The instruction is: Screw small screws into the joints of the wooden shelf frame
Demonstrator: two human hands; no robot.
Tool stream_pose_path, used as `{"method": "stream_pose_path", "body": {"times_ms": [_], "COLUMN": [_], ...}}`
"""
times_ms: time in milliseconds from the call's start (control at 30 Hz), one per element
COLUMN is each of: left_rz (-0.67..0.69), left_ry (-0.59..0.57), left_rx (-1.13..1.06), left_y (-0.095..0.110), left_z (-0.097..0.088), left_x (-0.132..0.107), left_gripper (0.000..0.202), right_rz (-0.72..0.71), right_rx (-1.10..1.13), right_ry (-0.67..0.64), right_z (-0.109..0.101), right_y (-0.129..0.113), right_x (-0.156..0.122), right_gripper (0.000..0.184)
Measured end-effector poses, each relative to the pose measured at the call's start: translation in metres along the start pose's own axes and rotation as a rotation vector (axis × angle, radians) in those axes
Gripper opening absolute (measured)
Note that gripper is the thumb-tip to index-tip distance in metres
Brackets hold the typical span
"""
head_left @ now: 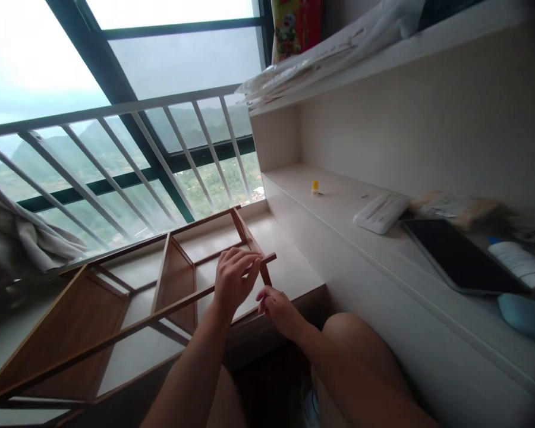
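A brown wooden shelf rack point(129, 330) lies on its side on the pale window ledge, its slanted boards set between long rails. Over the near rail, close to its right end, my left hand point(235, 274) has its fingers bent and closed around the wood. Just below that rail end is my right hand point(279, 308), beside the rack's short crosspiece point(266, 274). Its fingers are curled together with the thumb; whatever they may pinch is too small or hidden to make out.
At right, a long white counter point(294, 184) carries a small yellow-capped bottle point(315, 188), a white case point(380, 213), a black tablet point(463, 255) and a white bottle point(521, 261). Railings point(129, 110) and a window stand behind the rack. A grey curtain point(22, 232) hangs left.
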State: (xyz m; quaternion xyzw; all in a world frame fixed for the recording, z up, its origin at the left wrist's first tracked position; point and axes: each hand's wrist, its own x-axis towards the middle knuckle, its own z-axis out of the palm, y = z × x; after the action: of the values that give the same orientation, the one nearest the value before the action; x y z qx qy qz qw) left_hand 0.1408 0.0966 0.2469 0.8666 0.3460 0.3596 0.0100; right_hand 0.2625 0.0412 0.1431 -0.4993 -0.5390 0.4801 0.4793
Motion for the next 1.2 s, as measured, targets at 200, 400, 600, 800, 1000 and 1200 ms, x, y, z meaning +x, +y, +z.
{"method": "stream_pose_path", "body": {"times_ms": [200, 400, 600, 800, 1000, 1200], "left_rz": [-0.086, -0.570, -0.630, -0.601, -0.647, -0.684], "left_ry": [-0.001, -0.144, -0.177, -0.242, -0.350, -0.455], "left_rx": [-0.298, -0.477, -0.517, -0.391, -0.288, -0.118], "left_y": [-0.007, -0.036, -0.046, -0.051, -0.059, -0.061], "left_z": [0.035, 0.105, 0.130, 0.124, 0.127, 0.133], "left_x": [-0.070, -0.085, -0.078, -0.070, -0.062, -0.037], "left_gripper": [0.026, 0.026, 0.031, 0.019, 0.030, 0.033], "right_rz": [-0.205, -0.173, -0.157, -0.267, -0.277, 0.316], "right_rx": [-0.011, -0.031, -0.132, -0.312, -0.582, -1.159], "right_ry": [0.163, 0.261, 0.343, 0.596, 0.923, 0.843], "right_z": [-0.002, -0.005, -0.014, -0.064, -0.146, -0.204], "right_y": [-0.007, 0.002, -0.002, -0.055, -0.135, -0.138], "right_x": [0.003, 0.009, 0.010, 0.029, 0.101, 0.149], "right_gripper": [0.020, 0.015, 0.014, 0.015, 0.014, 0.020]}}
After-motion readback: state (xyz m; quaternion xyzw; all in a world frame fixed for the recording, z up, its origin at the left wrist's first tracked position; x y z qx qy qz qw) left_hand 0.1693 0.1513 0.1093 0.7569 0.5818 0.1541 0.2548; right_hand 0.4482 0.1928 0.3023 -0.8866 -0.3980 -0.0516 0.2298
